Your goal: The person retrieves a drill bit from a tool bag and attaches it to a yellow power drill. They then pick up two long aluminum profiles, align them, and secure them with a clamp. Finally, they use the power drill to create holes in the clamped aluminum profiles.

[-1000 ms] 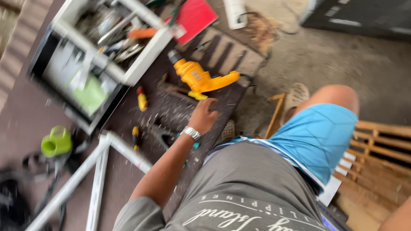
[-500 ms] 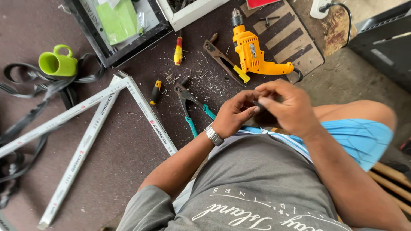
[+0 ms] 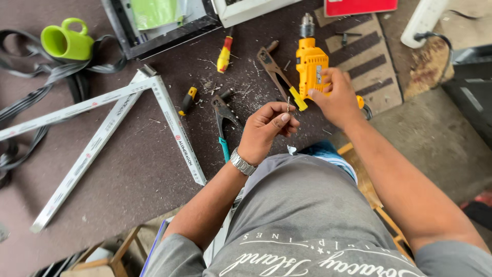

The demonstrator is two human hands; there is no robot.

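My left hand is closed, pinching a thin metal pin, perhaps a rivet or drill bit, upright between thumb and fingers. A silver watch is on that wrist. My right hand reaches forward and grips the handle of a yellow electric drill lying on the dark floor mat, chuck pointing away. A hand riveter lies just left of the drill. Teal-handled pliers lie left of my left hand.
A white aluminium frame forms a triangle on the left. Yellow-red screwdrivers and a short one lie nearby. A green mug and black rubber strips sit far left. A white power strip is at top right.
Both hands were together over my lap half a second ago. The right hand has since moved forward onto the drill, while the left stays holding the small pin.
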